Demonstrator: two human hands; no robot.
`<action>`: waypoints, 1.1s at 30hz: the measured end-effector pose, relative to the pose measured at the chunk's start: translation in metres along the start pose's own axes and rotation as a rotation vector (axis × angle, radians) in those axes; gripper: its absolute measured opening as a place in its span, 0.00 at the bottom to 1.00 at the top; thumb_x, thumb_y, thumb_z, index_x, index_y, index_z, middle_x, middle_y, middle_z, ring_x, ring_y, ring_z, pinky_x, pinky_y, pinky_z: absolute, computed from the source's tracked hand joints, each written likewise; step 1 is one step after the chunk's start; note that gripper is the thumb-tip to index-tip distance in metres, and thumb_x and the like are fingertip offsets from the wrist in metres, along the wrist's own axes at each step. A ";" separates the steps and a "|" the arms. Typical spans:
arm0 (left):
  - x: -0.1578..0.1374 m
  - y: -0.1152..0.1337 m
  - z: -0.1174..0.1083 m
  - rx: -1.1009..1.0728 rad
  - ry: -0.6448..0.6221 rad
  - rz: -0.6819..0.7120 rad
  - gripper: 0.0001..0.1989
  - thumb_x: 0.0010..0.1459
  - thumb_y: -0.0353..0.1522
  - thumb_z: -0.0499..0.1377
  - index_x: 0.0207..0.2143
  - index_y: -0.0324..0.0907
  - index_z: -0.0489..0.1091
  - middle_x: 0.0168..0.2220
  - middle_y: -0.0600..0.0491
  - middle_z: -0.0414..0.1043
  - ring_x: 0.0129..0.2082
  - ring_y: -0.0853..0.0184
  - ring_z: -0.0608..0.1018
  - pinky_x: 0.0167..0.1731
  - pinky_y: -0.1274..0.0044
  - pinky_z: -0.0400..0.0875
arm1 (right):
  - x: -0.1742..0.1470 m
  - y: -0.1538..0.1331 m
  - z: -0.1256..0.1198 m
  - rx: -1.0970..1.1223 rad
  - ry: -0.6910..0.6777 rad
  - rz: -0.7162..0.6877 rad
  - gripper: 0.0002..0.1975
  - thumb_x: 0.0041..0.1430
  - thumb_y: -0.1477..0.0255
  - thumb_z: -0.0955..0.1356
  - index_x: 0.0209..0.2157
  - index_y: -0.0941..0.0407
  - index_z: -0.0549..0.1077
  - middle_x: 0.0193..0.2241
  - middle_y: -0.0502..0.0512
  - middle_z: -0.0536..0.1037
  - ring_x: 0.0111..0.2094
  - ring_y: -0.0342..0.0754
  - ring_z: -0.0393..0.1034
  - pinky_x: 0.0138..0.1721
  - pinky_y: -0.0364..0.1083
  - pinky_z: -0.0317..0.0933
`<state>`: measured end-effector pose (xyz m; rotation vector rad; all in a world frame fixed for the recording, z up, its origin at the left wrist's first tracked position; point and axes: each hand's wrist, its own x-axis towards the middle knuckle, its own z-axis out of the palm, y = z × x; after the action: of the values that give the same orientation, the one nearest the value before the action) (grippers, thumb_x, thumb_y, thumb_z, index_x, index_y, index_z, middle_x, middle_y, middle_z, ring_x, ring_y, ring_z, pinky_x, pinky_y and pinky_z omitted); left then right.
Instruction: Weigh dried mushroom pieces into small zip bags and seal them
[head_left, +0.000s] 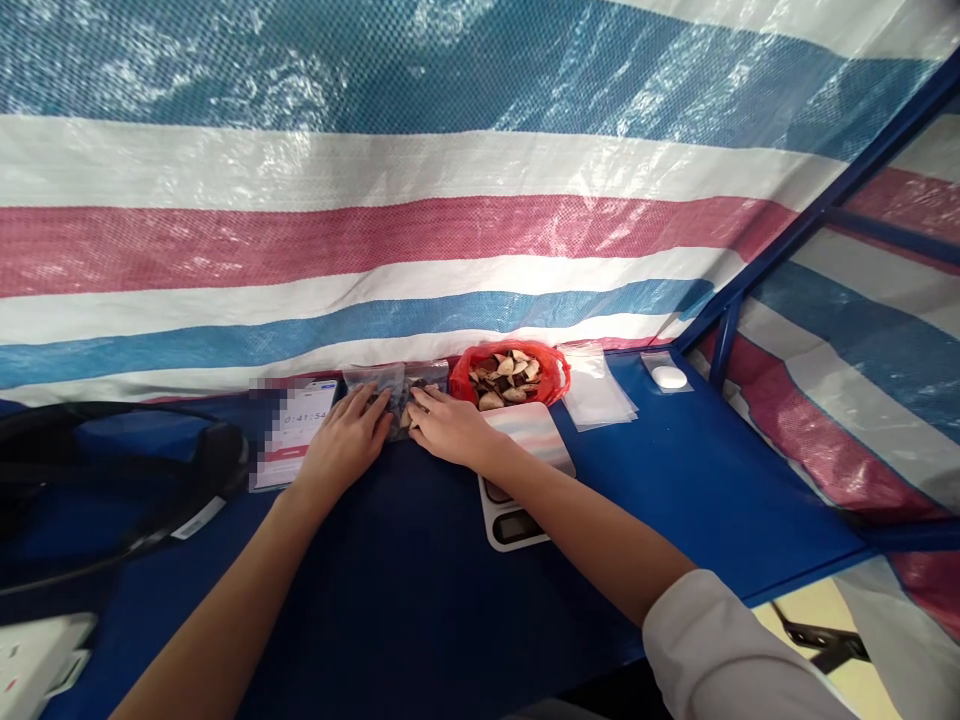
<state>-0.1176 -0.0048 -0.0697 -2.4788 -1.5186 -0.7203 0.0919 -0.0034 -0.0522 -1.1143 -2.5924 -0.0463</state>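
Clear plastic bags (427,372) with dark and tan pieces inside lie side by side at the back of the blue table. My left hand (354,428) rests on the left bag (375,376), its fingers spread and pointing away from me. Over the right bag lies my right hand (448,424), fingers stretched out and pressed onto the contents. Right behind it stands an open red plastic bag (553,376) full of cream and dark-brown dried pieces (510,375). A white kitchen scale (517,530) sits under my right forearm, partly covered by it.
A phone (289,440) showing a timer lies left of my hands. Flat clear bags (596,390) and a small white oval object (668,377) are on the right. Black headgear with a strap (217,460) and a white power strip (41,660) sit left. Striped sheeting (420,230) hangs behind.
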 end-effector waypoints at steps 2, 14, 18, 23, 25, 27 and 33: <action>0.000 0.002 -0.001 -0.015 0.004 -0.010 0.22 0.68 0.38 0.49 0.58 0.40 0.71 0.59 0.37 0.70 0.60 0.45 0.71 0.59 0.53 0.68 | 0.001 0.000 0.000 0.004 0.013 -0.003 0.18 0.71 0.70 0.62 0.56 0.64 0.72 0.63 0.68 0.68 0.64 0.59 0.63 0.63 0.54 0.62; -0.001 0.029 -0.019 -0.016 0.138 -0.067 0.18 0.69 0.37 0.50 0.52 0.40 0.74 0.55 0.40 0.74 0.57 0.50 0.74 0.57 0.57 0.70 | -0.014 -0.003 -0.024 0.070 0.099 -0.029 0.17 0.71 0.73 0.60 0.54 0.61 0.75 0.60 0.65 0.72 0.64 0.57 0.63 0.63 0.54 0.61; -0.005 0.046 -0.022 -0.044 0.135 -0.064 0.18 0.69 0.37 0.51 0.53 0.40 0.73 0.55 0.40 0.75 0.58 0.50 0.74 0.59 0.58 0.68 | -0.033 -0.001 -0.039 0.109 0.143 0.011 0.18 0.71 0.73 0.60 0.56 0.58 0.74 0.61 0.62 0.72 0.64 0.56 0.64 0.62 0.54 0.62; -0.008 0.073 -0.015 -0.061 0.135 -0.062 0.16 0.68 0.35 0.52 0.53 0.43 0.74 0.55 0.43 0.75 0.58 0.52 0.74 0.60 0.59 0.67 | -0.067 0.007 -0.058 0.129 0.179 0.099 0.17 0.70 0.72 0.62 0.53 0.56 0.78 0.61 0.60 0.74 0.63 0.56 0.66 0.62 0.55 0.62; -0.007 0.085 -0.010 -0.052 0.125 -0.050 0.16 0.68 0.35 0.52 0.53 0.42 0.74 0.55 0.43 0.75 0.58 0.52 0.74 0.60 0.59 0.67 | -0.085 0.014 -0.064 0.121 0.204 0.135 0.16 0.70 0.72 0.62 0.52 0.55 0.78 0.60 0.59 0.74 0.63 0.56 0.66 0.63 0.54 0.63; -0.006 0.096 -0.004 -0.034 0.117 -0.042 0.17 0.68 0.35 0.52 0.53 0.41 0.74 0.56 0.42 0.75 0.59 0.51 0.74 0.60 0.59 0.67 | -0.104 0.024 -0.067 0.105 0.240 0.155 0.16 0.69 0.72 0.63 0.51 0.54 0.79 0.60 0.57 0.74 0.64 0.55 0.65 0.62 0.53 0.64; -0.003 0.119 0.012 0.012 0.092 -0.088 0.18 0.67 0.36 0.51 0.53 0.40 0.74 0.58 0.41 0.73 0.61 0.49 0.71 0.62 0.57 0.66 | -0.165 0.072 -0.067 0.099 0.387 0.379 0.14 0.68 0.69 0.64 0.50 0.51 0.79 0.57 0.53 0.78 0.56 0.52 0.74 0.53 0.49 0.73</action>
<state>-0.0120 -0.0599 -0.0672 -2.3480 -1.6026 -0.8245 0.2684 -0.0791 -0.0448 -1.3844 -1.9965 -0.0419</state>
